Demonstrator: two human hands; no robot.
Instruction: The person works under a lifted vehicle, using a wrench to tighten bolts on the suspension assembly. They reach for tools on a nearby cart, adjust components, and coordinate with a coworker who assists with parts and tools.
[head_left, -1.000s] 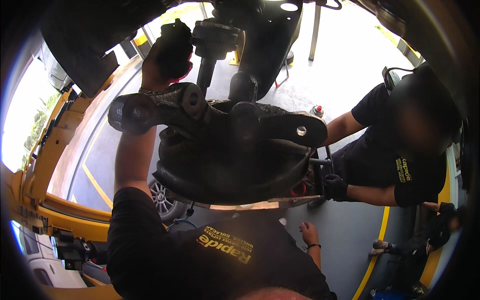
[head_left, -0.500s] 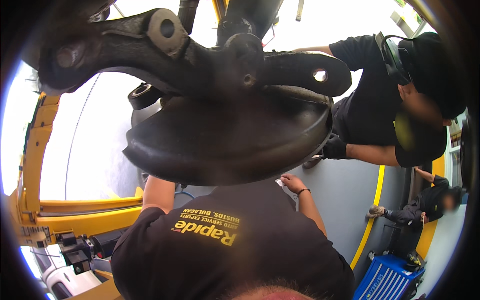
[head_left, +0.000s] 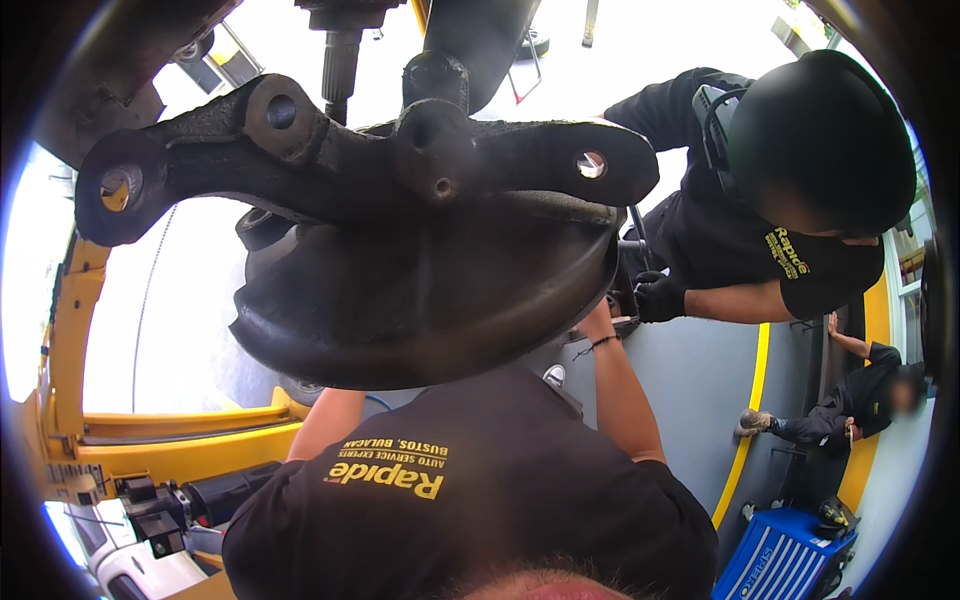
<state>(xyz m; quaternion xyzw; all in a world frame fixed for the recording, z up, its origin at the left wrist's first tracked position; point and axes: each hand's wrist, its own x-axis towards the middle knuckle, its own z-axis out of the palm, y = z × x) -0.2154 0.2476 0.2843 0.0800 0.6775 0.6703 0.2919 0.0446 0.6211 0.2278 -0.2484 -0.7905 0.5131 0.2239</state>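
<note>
A dark steering knuckle [head_left: 360, 165] with bolt holes in its arms fills the upper middle, close in front of me. Below it curves a black brake dust shield [head_left: 430, 280]. My left forearm [head_left: 332, 418] reaches up behind the shield, which hides the left hand. My right hand [head_left: 597, 320], with a dark bracelet at the wrist, is at the shield's lower right edge. Its fingers are hidden, so I cannot make out what it touches. Beside it is a co-worker's black-gloved hand [head_left: 660, 297], near a dark rod [head_left: 638, 225].
A co-worker in black [head_left: 730, 230] leans in at the right. Farther back, another person [head_left: 865, 390] is by the wall. A blue tool chest [head_left: 785, 560] stands lower right, near a yellow floor line [head_left: 745, 450]. Yellow lift arms [head_left: 190, 450] run along the left.
My right hand has moved up to the shield's edge, and its fingers are now hidden. The knuckle and shield appear shifted left and lower. The co-worker's head has come farther into view.
</note>
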